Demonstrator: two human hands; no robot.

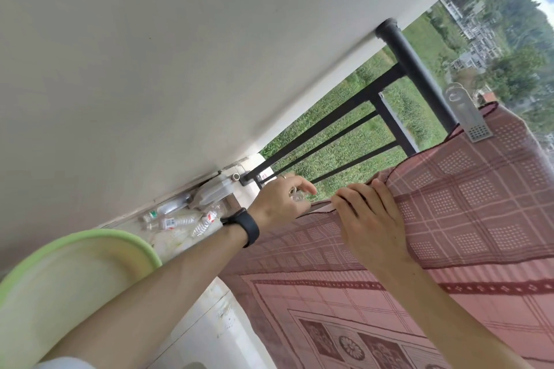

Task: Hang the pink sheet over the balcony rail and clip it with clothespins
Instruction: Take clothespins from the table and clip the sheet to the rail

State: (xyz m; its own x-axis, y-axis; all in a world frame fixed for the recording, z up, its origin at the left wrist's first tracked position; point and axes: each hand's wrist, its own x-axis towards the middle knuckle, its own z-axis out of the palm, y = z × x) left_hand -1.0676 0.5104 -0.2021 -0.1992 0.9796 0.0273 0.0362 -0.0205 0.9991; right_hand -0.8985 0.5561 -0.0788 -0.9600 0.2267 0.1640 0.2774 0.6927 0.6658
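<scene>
The pink patterned sheet hangs over the black balcony rail, covering its right part. A large grey clothespin clips the sheet's upper corner to the rail. My left hand, with a black band at the wrist, holds a small clear clothespin between its fingers at the sheet's free edge. Beside it, my right hand grips a fold of the sheet near that same edge. The view is strongly tilted.
A green plastic basin sits at the lower left on a white appliance. Empty plastic bottles lie on the floor by the white wall. Beyond the rail's black bars lie green fields and houses.
</scene>
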